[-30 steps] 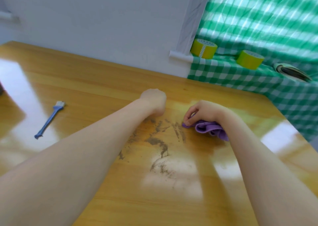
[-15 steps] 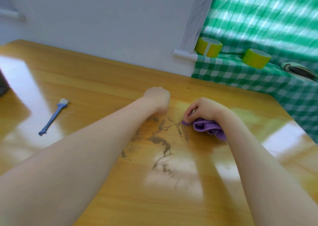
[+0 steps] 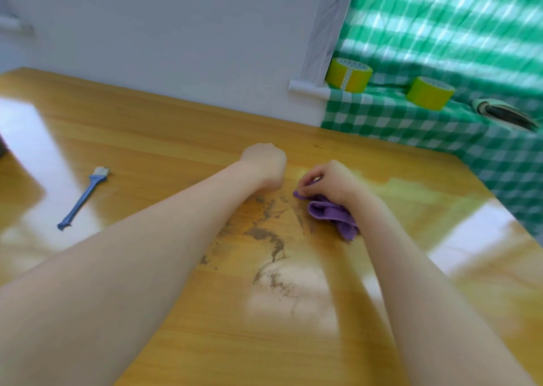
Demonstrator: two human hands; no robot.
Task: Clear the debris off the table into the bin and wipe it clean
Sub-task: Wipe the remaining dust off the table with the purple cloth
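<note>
Far on the left, a blue brush lay flat on the wooden tabletop, well apart from both hands. The left hand rested near the middle, curled into a fist, and nothing showed inside it. Just in front of it, the brown debris was smeared in streaks over the wood. The right hand pinched a crumpled purple cloth beside the dirt, touching the tabletop. Further right, two yellow tape rolls stood on a green checked cover.
</note>
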